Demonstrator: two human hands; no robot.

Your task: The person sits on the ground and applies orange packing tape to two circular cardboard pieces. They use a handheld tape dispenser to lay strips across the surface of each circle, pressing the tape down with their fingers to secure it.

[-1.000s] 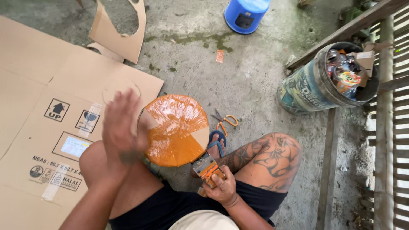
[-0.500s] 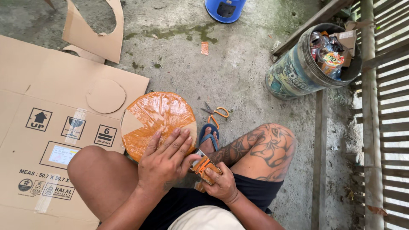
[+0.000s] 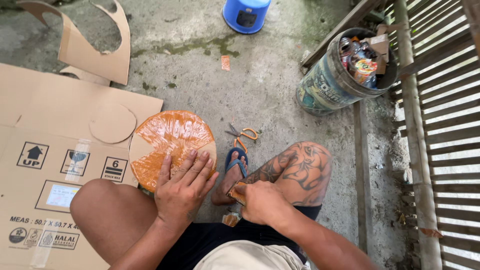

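The right hand [image 3: 261, 201] is closed in a firm grip on a small orange tool [image 3: 236, 192] (kind not discernible) beside the knee. The left hand [image 3: 184, 189] lies flat, fingers spread wide, pressing the near edge of the round cardboard disc [image 3: 170, 142] coated orange, which lies flat on the concrete floor [image 3: 280, 85]. Flattened cardboard sheets [image 3: 60, 125] border its left; orange-handled scissors [image 3: 242, 136] lie just right. Open floor extends beyond to a bucket [image 3: 335, 80].

Soft, even daylight is filling the scene; no hard shadows are falling on the floor [image 3: 280, 100]. Glare is showing on the glossy orange disc [image 3: 170, 137]. Focus is holding sharp across the frame. Wide-angle distortion is bending the fence [image 3: 445, 125] slats at the right edge.
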